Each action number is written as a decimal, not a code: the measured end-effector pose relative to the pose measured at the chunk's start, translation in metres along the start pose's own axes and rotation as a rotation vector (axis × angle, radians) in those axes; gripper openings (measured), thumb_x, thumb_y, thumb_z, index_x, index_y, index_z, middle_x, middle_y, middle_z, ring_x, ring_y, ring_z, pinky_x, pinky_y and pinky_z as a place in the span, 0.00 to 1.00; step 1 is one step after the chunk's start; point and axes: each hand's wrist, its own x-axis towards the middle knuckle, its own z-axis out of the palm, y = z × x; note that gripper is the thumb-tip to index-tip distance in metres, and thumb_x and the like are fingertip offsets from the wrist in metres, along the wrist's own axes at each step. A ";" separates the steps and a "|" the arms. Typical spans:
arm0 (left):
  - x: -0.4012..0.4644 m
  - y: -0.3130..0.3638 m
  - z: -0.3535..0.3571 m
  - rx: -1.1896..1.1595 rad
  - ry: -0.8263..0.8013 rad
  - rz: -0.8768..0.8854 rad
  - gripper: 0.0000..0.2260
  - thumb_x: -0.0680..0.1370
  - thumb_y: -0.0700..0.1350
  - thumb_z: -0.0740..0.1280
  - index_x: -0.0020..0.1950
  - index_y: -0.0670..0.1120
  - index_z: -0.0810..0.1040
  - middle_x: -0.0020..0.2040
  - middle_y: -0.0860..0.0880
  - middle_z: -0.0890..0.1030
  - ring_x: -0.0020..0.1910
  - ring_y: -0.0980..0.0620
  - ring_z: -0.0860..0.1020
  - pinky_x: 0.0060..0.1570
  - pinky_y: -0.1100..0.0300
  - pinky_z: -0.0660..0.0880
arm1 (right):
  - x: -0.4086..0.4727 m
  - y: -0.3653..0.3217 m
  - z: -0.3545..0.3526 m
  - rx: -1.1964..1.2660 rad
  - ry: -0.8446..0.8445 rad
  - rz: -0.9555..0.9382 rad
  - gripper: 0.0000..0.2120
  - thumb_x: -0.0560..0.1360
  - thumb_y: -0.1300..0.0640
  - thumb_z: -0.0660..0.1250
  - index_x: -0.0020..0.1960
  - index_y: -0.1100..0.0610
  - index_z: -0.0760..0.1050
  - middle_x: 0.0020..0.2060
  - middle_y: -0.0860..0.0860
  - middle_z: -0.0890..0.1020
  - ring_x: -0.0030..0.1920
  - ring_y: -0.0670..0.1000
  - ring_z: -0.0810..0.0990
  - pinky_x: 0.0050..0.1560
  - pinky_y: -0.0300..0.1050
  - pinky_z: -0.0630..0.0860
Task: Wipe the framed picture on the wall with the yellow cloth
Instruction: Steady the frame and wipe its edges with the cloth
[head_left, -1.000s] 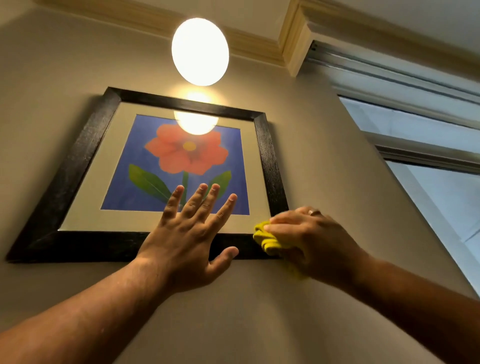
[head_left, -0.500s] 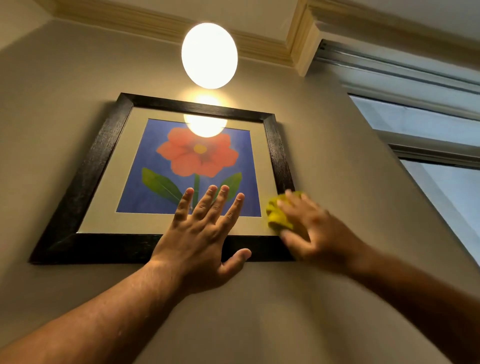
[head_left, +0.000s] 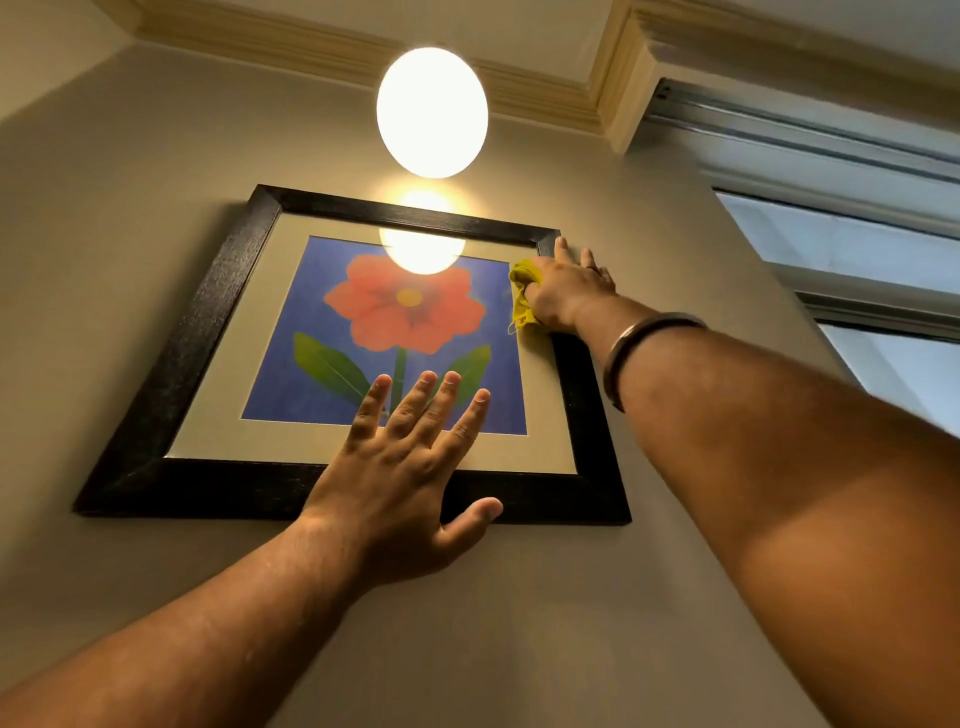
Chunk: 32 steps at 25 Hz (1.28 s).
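Observation:
The framed picture (head_left: 208, 312), a red flower on blue in a black frame, hangs on the beige wall above me. My left hand (head_left: 405, 467) lies flat with spread fingers over the frame's lower edge and the glass, thumb below the frame. My right hand (head_left: 563, 291) presses the yellow cloth (head_left: 521, 299) against the upper part of the frame's right side, near the top right corner. Most of the cloth is hidden under the palm. A metal bangle sits on my right wrist.
A glowing round lamp (head_left: 432, 111) hangs just above the picture and reflects in its glass. A window with a metal rail (head_left: 831, 244) lies to the right. Cornice moulding (head_left: 311, 44) runs along the ceiling.
My right hand slid the cloth up the frame's right side, from the bottom right corner to near the top right corner. My left hand stayed flat on the lower frame.

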 end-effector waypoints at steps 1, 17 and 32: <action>0.000 -0.001 -0.001 0.001 -0.001 0.004 0.39 0.75 0.72 0.43 0.79 0.53 0.38 0.80 0.46 0.45 0.79 0.44 0.41 0.76 0.36 0.42 | -0.011 0.001 0.001 0.025 0.003 -0.026 0.28 0.77 0.47 0.54 0.76 0.47 0.52 0.79 0.51 0.45 0.77 0.61 0.44 0.75 0.61 0.49; 0.000 0.001 0.002 0.011 0.024 -0.011 0.38 0.75 0.72 0.45 0.79 0.55 0.39 0.80 0.44 0.48 0.79 0.43 0.44 0.76 0.36 0.44 | -0.038 0.027 0.010 -0.003 0.069 -0.061 0.35 0.77 0.42 0.53 0.77 0.49 0.39 0.78 0.50 0.41 0.77 0.57 0.39 0.75 0.60 0.42; 0.000 0.003 0.000 0.009 0.017 -0.029 0.39 0.74 0.73 0.43 0.80 0.53 0.42 0.80 0.43 0.50 0.79 0.42 0.47 0.76 0.34 0.46 | -0.226 0.053 0.013 0.041 0.101 -0.370 0.26 0.70 0.42 0.57 0.69 0.42 0.63 0.69 0.48 0.70 0.62 0.56 0.74 0.56 0.52 0.75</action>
